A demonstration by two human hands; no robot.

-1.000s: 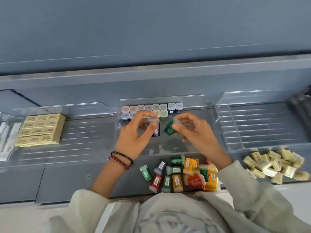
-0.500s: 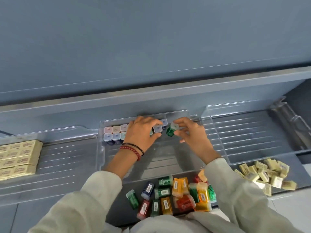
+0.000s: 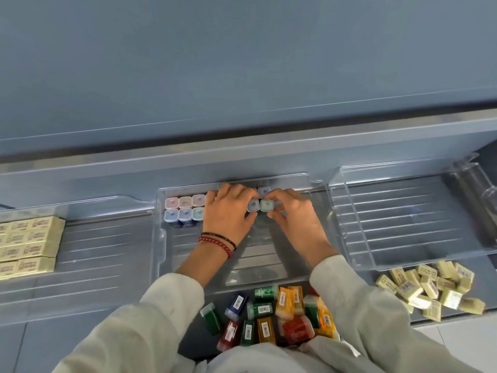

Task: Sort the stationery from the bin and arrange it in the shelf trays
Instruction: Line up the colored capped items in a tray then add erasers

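Small capped stationery boxes stand upright in two rows at the back of the clear middle tray [image 3: 161, 238]. My left hand [image 3: 228, 211] lies over the rows, its fingers curled round a blue-capped box [image 3: 252, 205]. My right hand [image 3: 290, 214] pinches a green-capped box [image 3: 267, 205] that stands right beside the blue one. Several coloured boxes [image 3: 266, 313] in green, red, orange and blue lie loose on the shelf ledge in front of the tray.
The left tray [image 3: 107, 254] holds a neat block of yellow erasers [image 3: 27, 246]. Right of the middle tray is a bare clear tray [image 3: 403, 224]. A loose pile of yellow erasers [image 3: 430, 286] lies below it. A grey panel rises behind the trays.
Both hands have carried the blue and the green box from mid-air to the back of the middle tray, and both boxes now stand upright in the front row. The camera has tilted and moved closer.
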